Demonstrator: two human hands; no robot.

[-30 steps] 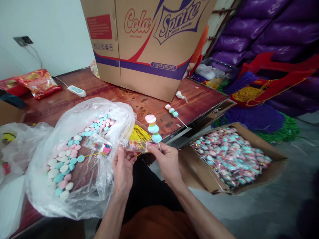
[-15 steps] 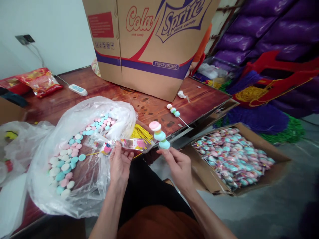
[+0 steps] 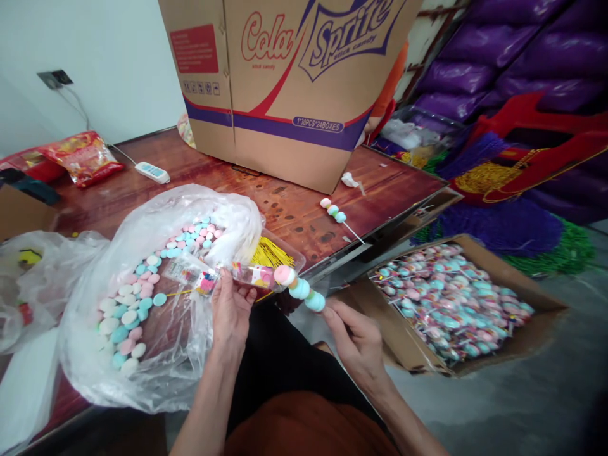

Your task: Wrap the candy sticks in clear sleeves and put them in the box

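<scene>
My left hand (image 3: pixel 232 310) is closed on a clear printed candy wrapper (image 3: pixel 261 276), its fingers pinching it near the middle. In my right hand (image 3: pixel 351 332) is a skewer of pastel candies (image 3: pixel 299 289), pinched at its lower end, with the stick hidden by the fingers. The pink candy at the tip is at the wrapper's right end; whether it is inside I cannot tell. Behind the wrapper lies a tray of yellow twist ties (image 3: pixel 273 253). To the left, a large clear plastic bag (image 3: pixel 90 373) holds loose pink, white and blue candies (image 3: pixel 126 313).
On the table (image 3: pixel 294 218) lies another candy skewer (image 3: pixel 334 210) near the right edge. A tall printed carton (image 3: pixel 285 139) stands behind. At lower right an open cardboard box (image 3: pixel 408 351) holds many wrapped candy skewers. A red snack bag (image 3: pixel 80 158) lies at back left.
My right hand has lowered and tilted the candy skewer leftward, bringing its pink tip from above right to the wrapper's end. My left hand keeps its hold on the wrapper.
</scene>
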